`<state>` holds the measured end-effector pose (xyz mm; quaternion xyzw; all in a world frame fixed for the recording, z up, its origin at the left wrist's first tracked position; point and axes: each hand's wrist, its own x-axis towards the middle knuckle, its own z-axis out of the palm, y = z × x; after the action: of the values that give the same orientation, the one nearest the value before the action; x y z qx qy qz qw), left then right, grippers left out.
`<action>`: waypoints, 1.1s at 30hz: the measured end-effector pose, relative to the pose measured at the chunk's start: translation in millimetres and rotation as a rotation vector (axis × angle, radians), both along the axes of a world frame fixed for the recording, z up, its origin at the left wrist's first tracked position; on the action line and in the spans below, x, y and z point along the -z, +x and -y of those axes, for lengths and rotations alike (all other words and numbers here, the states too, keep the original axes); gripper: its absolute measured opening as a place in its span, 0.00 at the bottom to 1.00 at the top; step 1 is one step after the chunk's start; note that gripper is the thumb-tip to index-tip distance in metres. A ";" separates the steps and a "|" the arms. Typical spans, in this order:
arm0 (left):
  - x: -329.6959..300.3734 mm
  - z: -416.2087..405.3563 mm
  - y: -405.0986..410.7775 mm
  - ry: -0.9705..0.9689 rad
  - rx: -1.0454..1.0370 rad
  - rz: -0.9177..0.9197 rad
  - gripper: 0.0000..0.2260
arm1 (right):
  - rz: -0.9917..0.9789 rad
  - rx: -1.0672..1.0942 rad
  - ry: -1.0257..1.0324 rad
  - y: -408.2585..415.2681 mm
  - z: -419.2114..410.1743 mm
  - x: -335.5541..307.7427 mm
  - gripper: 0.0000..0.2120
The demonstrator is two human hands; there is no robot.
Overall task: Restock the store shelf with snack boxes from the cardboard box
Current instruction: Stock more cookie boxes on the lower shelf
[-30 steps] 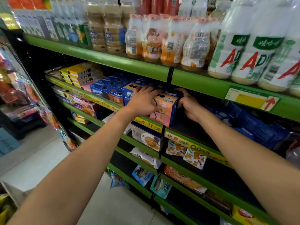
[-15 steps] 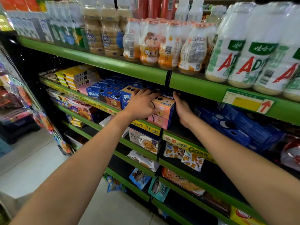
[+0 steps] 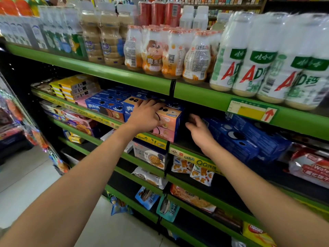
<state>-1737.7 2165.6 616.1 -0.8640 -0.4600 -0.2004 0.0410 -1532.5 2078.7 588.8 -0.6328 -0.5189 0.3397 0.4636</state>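
While left hand (image 3: 146, 116) seemingly presses snack box (image 3: 171, 116), right hand (image 3: 200, 130) hovers beside.

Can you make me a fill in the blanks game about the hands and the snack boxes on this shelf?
1. The left hand rests on the stacked orange and pink cardboard snack boxes, while the right hand holds ____.
2. The shelf edges are painted ____.
3. The big white plastic bottles with red letters stand on the shelf ____ the snack boxes.
4. The arrow on the yellow price tag points ____.

Missing words: nothing; green; above; up
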 end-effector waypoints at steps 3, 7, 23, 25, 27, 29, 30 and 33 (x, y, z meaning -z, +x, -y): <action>-5.5 5.1 -3.4 -0.051 0.013 -0.022 0.30 | 0.496 -0.058 0.125 22.9 44.1 -4.7 0.19; -12.6 27.4 1.2 0.055 0.062 0.050 0.26 | 1.018 0.112 0.133 65.7 84.2 -13.4 0.23; 43.1 156.5 111.1 -0.609 0.177 0.642 0.15 | 0.945 0.111 -0.064 116.3 132.9 -10.3 0.30; 40.5 162.6 117.2 -0.712 0.083 0.850 0.11 | 0.873 0.122 0.071 119.5 150.7 -13.6 0.33; 34.5 170.8 118.5 -0.818 0.014 1.062 0.11 | 0.829 0.094 0.218 121.1 167.5 -15.8 0.35; 30.6 177.3 115.7 -1.090 0.037 1.392 0.24 | 0.737 0.055 0.327 124.2 178.9 -18.1 0.37; 30.7 181.3 112.0 -1.229 0.099 1.522 0.31 | 0.682 0.035 0.343 125.4 183.6 -18.5 0.38; 24.4 203.1 105.2 -1.347 0.368 1.606 0.28 | 0.571 -0.040 0.294 120.7 196.2 -14.2 0.40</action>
<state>-1632.5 1962.5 591.7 -0.3791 -0.2306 -0.4191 -0.7921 -1411.8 1882.4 603.0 -0.6184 -0.6839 0.0790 0.3790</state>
